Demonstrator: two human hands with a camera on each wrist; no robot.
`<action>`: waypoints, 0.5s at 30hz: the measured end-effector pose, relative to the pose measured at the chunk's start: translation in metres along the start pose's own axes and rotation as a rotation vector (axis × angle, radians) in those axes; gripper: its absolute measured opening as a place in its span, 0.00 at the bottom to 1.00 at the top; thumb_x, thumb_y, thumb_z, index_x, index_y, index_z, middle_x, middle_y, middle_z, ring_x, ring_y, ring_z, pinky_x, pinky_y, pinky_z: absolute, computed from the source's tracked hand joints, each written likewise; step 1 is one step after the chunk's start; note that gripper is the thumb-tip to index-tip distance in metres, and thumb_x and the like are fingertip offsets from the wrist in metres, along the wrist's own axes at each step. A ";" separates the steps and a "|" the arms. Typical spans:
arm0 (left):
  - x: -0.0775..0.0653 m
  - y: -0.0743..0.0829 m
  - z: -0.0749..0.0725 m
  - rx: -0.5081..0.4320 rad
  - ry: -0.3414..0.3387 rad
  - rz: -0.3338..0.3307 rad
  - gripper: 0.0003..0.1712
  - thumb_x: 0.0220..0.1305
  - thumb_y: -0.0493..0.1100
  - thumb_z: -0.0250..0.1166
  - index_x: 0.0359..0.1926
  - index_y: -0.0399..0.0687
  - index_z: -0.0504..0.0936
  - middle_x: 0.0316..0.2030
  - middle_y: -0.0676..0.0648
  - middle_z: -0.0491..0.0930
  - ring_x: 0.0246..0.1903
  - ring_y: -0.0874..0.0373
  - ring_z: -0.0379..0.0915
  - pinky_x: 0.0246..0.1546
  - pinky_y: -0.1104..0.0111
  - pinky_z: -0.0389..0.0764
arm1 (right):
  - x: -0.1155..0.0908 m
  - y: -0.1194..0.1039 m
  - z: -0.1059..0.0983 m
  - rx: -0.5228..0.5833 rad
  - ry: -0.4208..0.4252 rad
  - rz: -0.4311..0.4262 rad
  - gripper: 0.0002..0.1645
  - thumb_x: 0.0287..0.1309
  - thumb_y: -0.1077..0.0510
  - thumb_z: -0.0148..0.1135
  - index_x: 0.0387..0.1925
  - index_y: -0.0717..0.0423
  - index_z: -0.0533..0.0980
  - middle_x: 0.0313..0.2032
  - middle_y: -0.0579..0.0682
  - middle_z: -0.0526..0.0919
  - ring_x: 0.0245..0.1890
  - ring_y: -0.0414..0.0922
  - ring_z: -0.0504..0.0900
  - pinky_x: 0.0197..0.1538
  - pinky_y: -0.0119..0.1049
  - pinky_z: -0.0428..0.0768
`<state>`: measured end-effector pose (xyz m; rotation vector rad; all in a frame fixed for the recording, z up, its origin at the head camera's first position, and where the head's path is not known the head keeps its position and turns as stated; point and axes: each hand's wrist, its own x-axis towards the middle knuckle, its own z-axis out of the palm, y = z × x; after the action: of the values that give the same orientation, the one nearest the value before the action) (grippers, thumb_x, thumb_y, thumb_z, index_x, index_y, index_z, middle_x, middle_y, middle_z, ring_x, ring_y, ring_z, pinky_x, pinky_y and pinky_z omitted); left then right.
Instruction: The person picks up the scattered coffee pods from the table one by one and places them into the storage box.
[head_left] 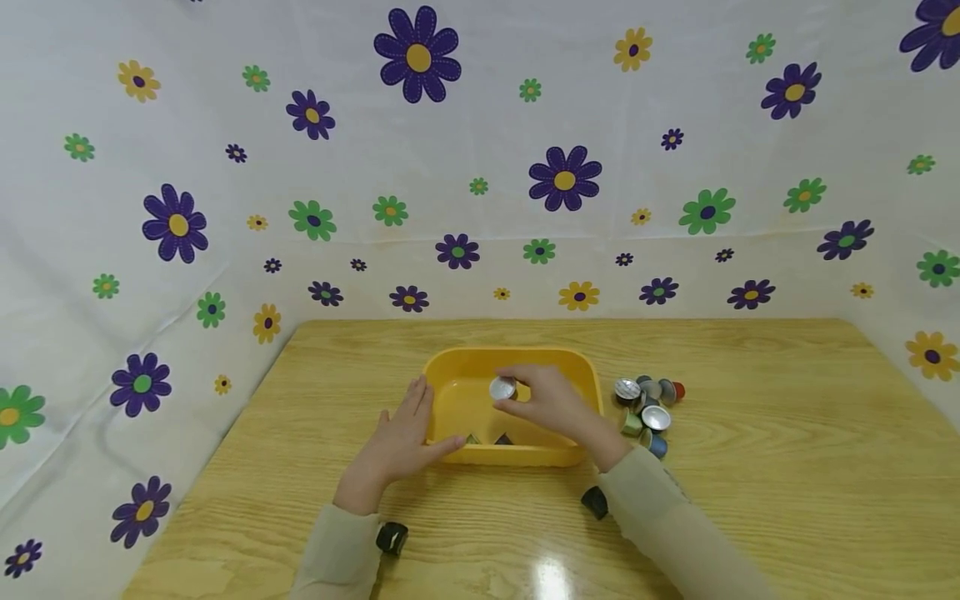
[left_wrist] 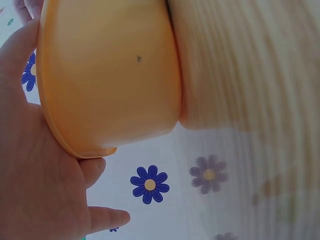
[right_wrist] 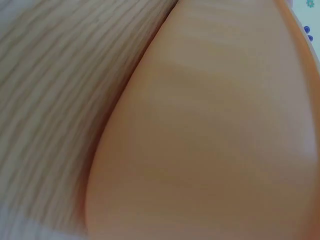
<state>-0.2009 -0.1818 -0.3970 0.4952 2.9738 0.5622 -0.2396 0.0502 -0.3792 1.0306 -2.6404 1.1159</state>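
Observation:
A yellow plastic bin (head_left: 517,456) stands on the wooden table. Over its inside, my right hand (head_left: 551,402) pinches a coffee capsule (head_left: 502,388) between thumb and fingertips, the silver lid facing me. My left hand (head_left: 397,446) rests on the bin's left end, fingers extended along the rim and thumb at the front left corner. The left wrist view shows that hand (left_wrist: 42,185) against the bin's rim (left_wrist: 52,117). Low behind the front wall show parts of a dark capsule (head_left: 503,439) and an olive one (head_left: 471,439). In the right wrist view the bin's outer wall (right_wrist: 210,130) hides the right hand.
Right of the bin lies a loose group of several capsules, among them a silver-lidded one (head_left: 656,418), a green one (head_left: 631,423), a blue one (head_left: 655,444) and a red one (head_left: 678,390). A flower-printed cloth (head_left: 480,167) hangs behind the table.

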 end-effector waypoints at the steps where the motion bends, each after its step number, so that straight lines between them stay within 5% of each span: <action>1: 0.000 0.000 0.000 0.000 0.002 0.002 0.56 0.54 0.69 0.50 0.66 0.31 0.41 0.67 0.38 0.36 0.65 0.48 0.31 0.52 0.38 0.46 | 0.001 -0.001 0.001 0.000 -0.002 0.002 0.26 0.50 0.56 0.64 0.49 0.67 0.73 0.41 0.54 0.79 0.42 0.46 0.77 0.47 0.42 0.73; 15: -0.001 -0.001 -0.001 0.019 -0.010 0.008 0.56 0.55 0.69 0.49 0.66 0.31 0.41 0.67 0.38 0.36 0.65 0.48 0.30 0.52 0.38 0.46 | 0.014 -0.011 0.016 0.003 -0.064 -0.001 0.25 0.50 0.58 0.64 0.49 0.68 0.72 0.38 0.52 0.79 0.36 0.42 0.76 0.42 0.37 0.75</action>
<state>-0.2007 -0.1835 -0.3967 0.5100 2.9713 0.5313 -0.2405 0.0263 -0.3797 1.0853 -2.6882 1.1048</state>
